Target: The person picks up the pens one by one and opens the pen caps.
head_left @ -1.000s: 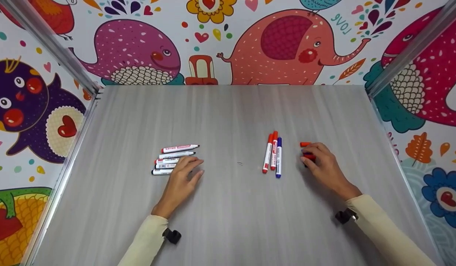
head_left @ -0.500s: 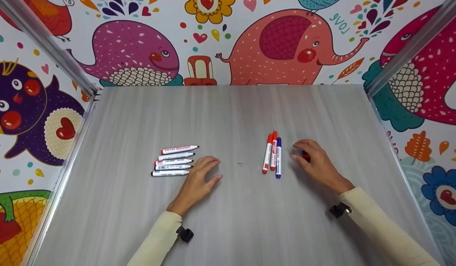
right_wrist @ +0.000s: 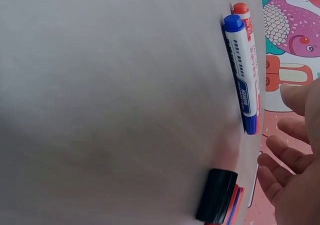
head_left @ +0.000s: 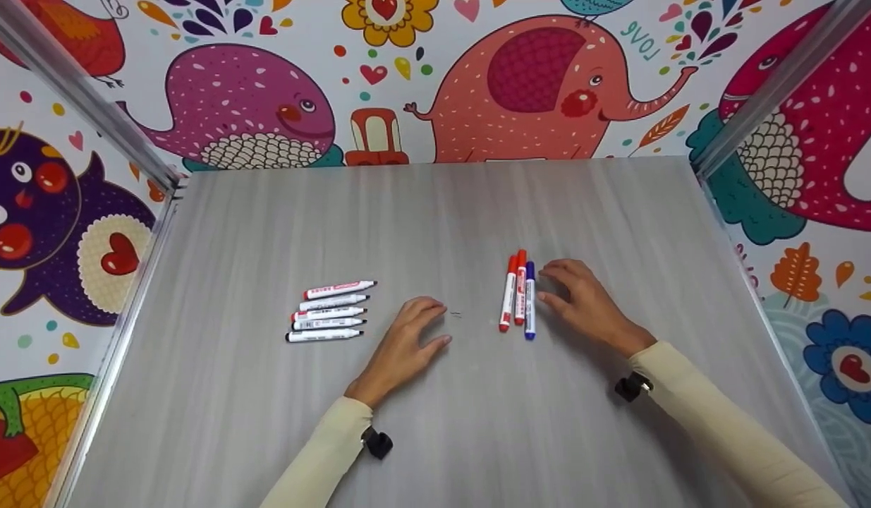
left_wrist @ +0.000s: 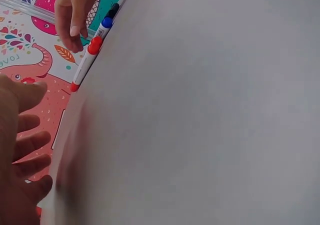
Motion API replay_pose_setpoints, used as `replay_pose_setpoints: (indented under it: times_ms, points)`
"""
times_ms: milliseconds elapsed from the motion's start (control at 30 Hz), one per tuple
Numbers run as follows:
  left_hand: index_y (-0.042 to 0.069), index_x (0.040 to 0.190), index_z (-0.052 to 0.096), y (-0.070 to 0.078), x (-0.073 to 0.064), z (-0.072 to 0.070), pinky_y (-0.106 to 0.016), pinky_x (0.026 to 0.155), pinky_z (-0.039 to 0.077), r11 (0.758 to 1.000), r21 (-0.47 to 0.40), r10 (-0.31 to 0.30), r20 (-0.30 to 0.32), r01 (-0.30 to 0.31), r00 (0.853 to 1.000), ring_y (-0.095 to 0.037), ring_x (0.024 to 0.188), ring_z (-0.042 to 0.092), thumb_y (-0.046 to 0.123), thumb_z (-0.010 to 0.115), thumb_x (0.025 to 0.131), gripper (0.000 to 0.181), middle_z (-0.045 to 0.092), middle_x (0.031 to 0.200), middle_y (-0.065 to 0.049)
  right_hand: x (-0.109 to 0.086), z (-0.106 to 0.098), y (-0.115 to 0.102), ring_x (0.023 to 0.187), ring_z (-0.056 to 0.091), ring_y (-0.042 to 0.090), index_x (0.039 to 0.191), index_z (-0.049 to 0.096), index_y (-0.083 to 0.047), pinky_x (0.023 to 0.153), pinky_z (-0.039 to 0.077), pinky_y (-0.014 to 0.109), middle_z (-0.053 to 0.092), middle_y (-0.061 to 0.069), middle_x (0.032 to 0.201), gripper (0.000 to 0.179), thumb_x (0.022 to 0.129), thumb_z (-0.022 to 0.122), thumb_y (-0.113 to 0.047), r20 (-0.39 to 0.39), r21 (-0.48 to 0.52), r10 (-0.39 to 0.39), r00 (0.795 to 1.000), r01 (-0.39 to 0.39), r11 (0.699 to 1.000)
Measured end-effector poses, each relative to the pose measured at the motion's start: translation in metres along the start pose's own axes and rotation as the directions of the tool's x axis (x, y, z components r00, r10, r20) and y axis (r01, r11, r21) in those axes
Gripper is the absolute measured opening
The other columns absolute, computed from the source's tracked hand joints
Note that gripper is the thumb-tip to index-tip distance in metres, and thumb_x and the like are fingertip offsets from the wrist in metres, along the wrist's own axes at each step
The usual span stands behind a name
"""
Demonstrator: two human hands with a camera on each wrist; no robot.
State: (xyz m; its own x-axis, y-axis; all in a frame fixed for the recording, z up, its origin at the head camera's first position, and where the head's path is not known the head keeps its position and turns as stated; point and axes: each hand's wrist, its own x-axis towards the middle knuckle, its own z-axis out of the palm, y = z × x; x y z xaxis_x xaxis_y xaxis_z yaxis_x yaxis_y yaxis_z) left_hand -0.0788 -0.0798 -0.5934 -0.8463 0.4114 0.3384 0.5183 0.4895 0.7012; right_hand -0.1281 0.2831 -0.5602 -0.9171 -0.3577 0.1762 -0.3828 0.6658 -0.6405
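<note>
Grey wood-grain tabletop (head_left: 435,219) is stretching out between cartoon-printed wall panels (head_left: 379,77). Over it, the left hand (head_left: 403,346) is hanging with thumb and loosely curved fingers apart, gripping nothing, and the right hand (head_left: 583,307) is hovering just beside the blue marker (head_left: 530,300), similarly relaxed and holding nothing. Two red-capped markers (head_left: 508,293) are lying close along that blue one's left side. Five uncapped markers (head_left: 329,313) are forming a row left of the left hand, dark tips pointing right. Near the right hand, a black cap (right_wrist: 216,196) is lying against partly hidden red and blue pieces (right_wrist: 235,205).
</note>
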Motion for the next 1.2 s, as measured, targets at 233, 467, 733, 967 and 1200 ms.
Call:
replay_pose_setpoints:
  times_ms: [233, 467, 733, 967, 1200]
  points:
    - [-0.002, 0.139, 0.071, 0.005, 0.009, 0.006, -0.047, 0.12, 0.045, 1.0, 0.011, -0.004, 0.039, 0.004, 0.999, -0.029, 0.141, 0.055, 0.014, 0.083, 0.1, 0.044, 0.065, 0.143, -0.012, 0.015, 0.007, -0.005, 0.134, 0.057, 0.036, 0.137, 0.071, 0.006, 0.113, 0.05, 0.055, 0.065, 0.019, 0.14, 0.043, 0.099, 0.084, -0.011, 0.012, -0.004, -0.01, 1.0, 0.01, 1.0]
    - [-0.003, 0.14, 0.069, 0.009, 0.021, 0.013, -0.047, 0.121, 0.044, 1.0, -0.007, -0.001, 0.063, 0.002, 0.998, -0.03, 0.142, 0.054, 0.015, 0.082, 0.101, 0.045, 0.064, 0.145, -0.013, 0.027, 0.013, -0.006, 0.137, 0.054, 0.036, 0.141, 0.068, 0.004, 0.116, 0.048, 0.056, 0.061, 0.019, 0.145, 0.046, 0.101, 0.082, -0.012, 0.046, 0.006, 0.019, 0.999, -0.019, 1.0]
    - [-0.001, 0.145, 0.067, 0.014, 0.031, 0.028, -0.042, 0.125, 0.041, 0.999, 0.008, -0.039, 0.112, 0.038, 0.993, -0.028, 0.147, 0.05, 0.019, 0.081, 0.103, 0.049, 0.061, 0.15, -0.013, 0.039, 0.018, -0.005, 0.14, 0.051, 0.04, 0.142, 0.066, 0.007, 0.121, 0.042, 0.058, 0.058, 0.023, 0.148, 0.048, 0.102, 0.081, -0.014, 0.052, 0.023, 0.022, 0.998, -0.023, 0.999]
    - [0.0, 0.149, 0.065, 0.023, 0.036, 0.043, -0.04, 0.126, 0.039, 0.997, 0.053, -0.059, 0.162, 0.051, 0.985, -0.029, 0.153, 0.044, 0.024, 0.081, 0.103, 0.054, 0.058, 0.153, -0.011, 0.045, 0.022, -0.001, 0.139, 0.052, 0.041, 0.141, 0.067, 0.006, 0.121, 0.041, 0.058, 0.057, 0.023, 0.148, 0.047, 0.102, 0.081, -0.015, 0.05, -0.009, 0.022, 0.999, -0.022, 1.0]
    - [-0.001, 0.144, 0.067, 0.028, 0.043, 0.053, -0.039, 0.125, 0.04, 0.994, 0.11, -0.012, 0.143, -0.004, 0.99, -0.031, 0.151, 0.046, 0.024, 0.083, 0.101, 0.052, 0.062, 0.147, -0.01, 0.05, 0.022, 0.002, 0.14, 0.049, 0.042, 0.141, 0.067, 0.004, 0.121, 0.039, 0.06, 0.054, 0.024, 0.15, 0.049, 0.101, 0.083, -0.018, 0.055, -0.007, 0.02, 0.998, -0.02, 1.0]
